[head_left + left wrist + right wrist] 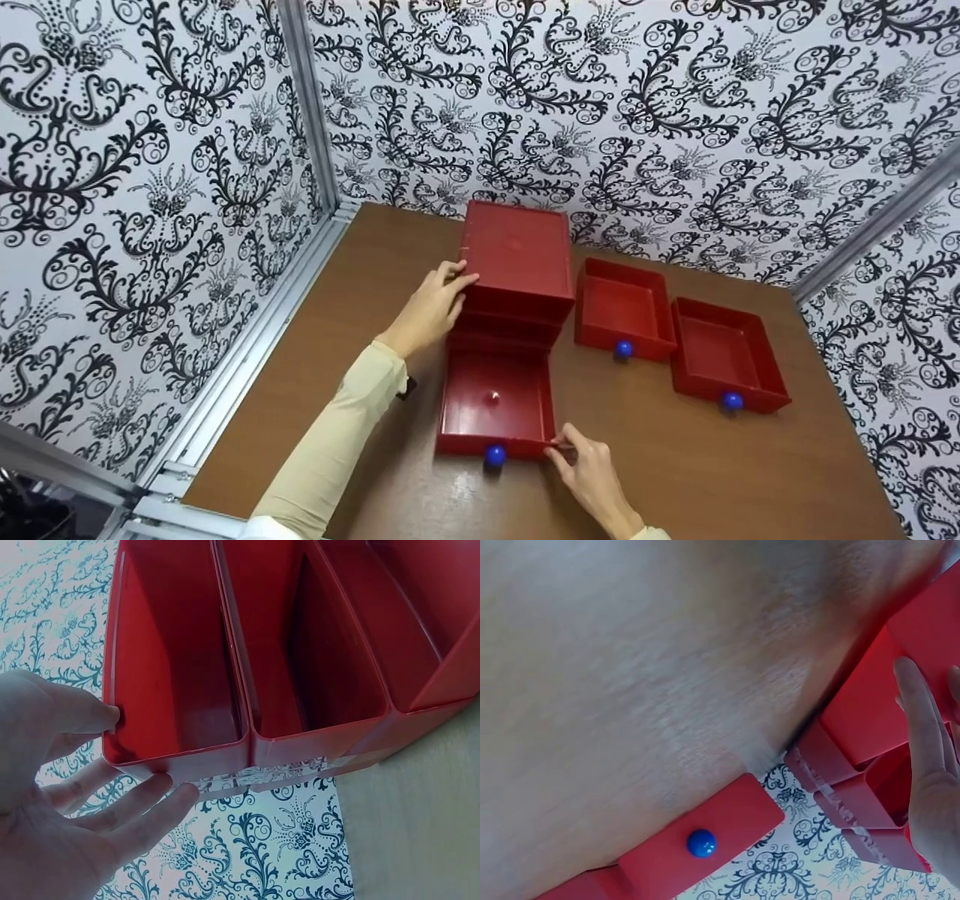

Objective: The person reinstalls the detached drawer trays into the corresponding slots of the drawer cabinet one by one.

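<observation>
A red cabinet (517,251) stands at the table's middle, its upper compartments empty in the left wrist view. From its bottom extends a red drawer (491,394) with a blue knob (495,455), nothing inside. My left hand (431,307) holds the cabinet's top left edge; in the left wrist view the thumb of that hand (82,787) lies over the rim of the top compartment (176,675), the other fingers outside. My right hand (592,476) pinches the drawer's front right corner; in the right wrist view the hand (930,765) is partly cut off.
Two separate red drawers with blue knobs lie to the right of the cabinet, a nearer one (724,352) and a farther one (622,307). Patterned walls and metal frame rails (247,360) border the brown table (675,465).
</observation>
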Available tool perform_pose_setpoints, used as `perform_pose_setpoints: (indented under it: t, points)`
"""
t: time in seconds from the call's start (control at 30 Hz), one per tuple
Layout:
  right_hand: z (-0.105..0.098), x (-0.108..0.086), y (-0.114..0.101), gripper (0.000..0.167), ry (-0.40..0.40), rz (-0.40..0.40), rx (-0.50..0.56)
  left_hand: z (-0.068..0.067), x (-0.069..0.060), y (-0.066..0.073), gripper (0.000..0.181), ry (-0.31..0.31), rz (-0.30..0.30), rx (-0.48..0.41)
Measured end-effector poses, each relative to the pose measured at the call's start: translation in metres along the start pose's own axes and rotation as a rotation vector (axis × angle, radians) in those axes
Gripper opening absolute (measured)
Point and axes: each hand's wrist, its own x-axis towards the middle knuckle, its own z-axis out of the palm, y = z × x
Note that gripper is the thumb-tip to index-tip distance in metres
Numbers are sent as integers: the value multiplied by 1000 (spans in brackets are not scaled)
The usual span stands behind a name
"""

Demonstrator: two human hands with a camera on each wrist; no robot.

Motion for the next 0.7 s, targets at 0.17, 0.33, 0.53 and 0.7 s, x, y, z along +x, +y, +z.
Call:
perform_pose_setpoints:
  t: [0.17, 0.33, 0.53, 0.7]
  points:
    - [3, 4, -3, 25, -2, -7, 18, 1, -2, 1, 38, 6, 8, 7]
    - [6, 9, -5, 24, -11, -16, 39, 1, -1, 2, 39, 9, 17, 20]
    - [7, 13, -4, 24, -18, -29, 28, 0, -3, 2, 38, 1, 19, 41]
    - [7, 16, -3, 24, -29, -23, 19, -3, -3, 3, 38, 1, 14, 36]
